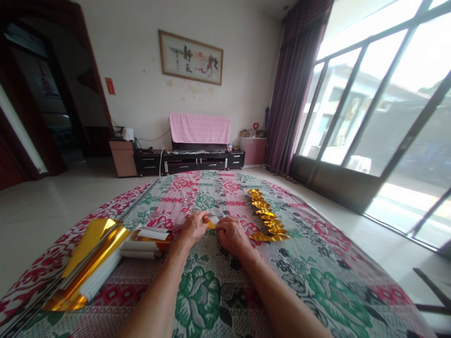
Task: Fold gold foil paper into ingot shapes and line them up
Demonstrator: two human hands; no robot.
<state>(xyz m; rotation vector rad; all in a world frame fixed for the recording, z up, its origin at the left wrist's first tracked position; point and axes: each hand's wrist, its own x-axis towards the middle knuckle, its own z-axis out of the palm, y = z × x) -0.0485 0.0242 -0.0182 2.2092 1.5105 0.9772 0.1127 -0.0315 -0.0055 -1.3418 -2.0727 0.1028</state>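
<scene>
Between my two hands is a small piece of gold foil paper point(212, 219), white on its back and partly folded. My left hand point(195, 227) pinches its left end, fingers closed. On its right end, the fingers of my right hand point(230, 234) are closed too. Right of my hands lies a row of folded gold foil paper pieces point(269, 217), pointed at their ends. To the left rest rolled or folded white-backed gold papers point(141, 249), and beyond them a larger stack of gold foil sheets point(88, 263).
A flowered cloth point(200, 300) covers the round table. Past its far edge stands a low black cabinet point(195, 162) with a pink cloth point(200, 127) over a screen-shaped object. Tall windows point(359, 108) and a purple curtain point(299, 84) are on the right.
</scene>
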